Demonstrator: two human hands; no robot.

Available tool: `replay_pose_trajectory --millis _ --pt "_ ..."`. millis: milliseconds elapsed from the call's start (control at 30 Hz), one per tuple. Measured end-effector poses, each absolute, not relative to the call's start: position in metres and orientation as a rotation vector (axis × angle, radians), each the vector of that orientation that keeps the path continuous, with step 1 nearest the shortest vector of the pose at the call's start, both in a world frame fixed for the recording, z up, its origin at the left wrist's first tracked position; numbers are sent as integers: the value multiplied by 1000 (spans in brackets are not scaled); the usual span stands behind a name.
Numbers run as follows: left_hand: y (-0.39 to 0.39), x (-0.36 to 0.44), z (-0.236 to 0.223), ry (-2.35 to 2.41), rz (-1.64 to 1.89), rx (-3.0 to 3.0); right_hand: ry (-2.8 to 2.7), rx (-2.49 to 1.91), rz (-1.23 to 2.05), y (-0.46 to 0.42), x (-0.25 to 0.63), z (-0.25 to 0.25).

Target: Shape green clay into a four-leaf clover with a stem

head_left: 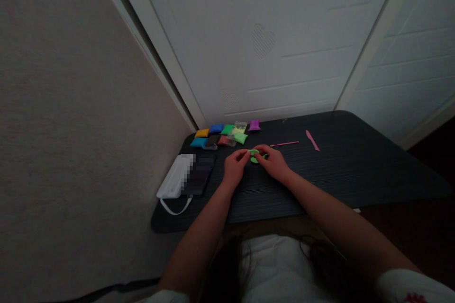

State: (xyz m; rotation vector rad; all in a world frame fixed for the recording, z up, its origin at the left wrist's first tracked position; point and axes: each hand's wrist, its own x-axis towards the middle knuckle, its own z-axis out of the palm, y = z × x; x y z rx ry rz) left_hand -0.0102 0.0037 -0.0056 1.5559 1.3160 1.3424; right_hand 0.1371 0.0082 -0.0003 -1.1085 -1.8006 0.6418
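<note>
Both hands meet over the middle of the dark table. My left hand (pixel 235 168) is closed, its fingertips pinching the left edge of a bright green piece of modelling clay (pixel 253 152). On the other edge of that piece, the thumb and fingers of my right hand (pixel 273 163) are closed too. More green clay (pixel 255 160) shows just below the fingertips; whether it joins the held piece I cannot tell. Behind my right hand lies a thin pink modelling tool (pixel 284 144). Farther right is a pink plastic knife (pixel 312 140).
Several coloured clay packets, among them an orange packet (pixel 202 133) and a purple packet (pixel 254 125), lie along the back of the table (pixel 341 170). At left are a dark tablet (pixel 202 177), a white case (pixel 174 177) and a white cable (pixel 175 213). A white panel (pixel 284 75) rises behind.
</note>
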Motion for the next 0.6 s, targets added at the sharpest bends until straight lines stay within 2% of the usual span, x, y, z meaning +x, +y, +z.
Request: replay_pose_trajectory --millis 167,333,467,600 --pt "1 -10 -2 1349 1301 1653 -1819 -1121 617 9 137 -1" --pt "-2 -13 2 1720 1350 1866 -1854 -1118 587 7 137 -1" --pt "5 -25 3 2081 1423 1696 -1835 -1128 575 8 138 -2" --pt "13 -35 1 2040 1505 1520 -1833 -1147 565 9 138 -3"
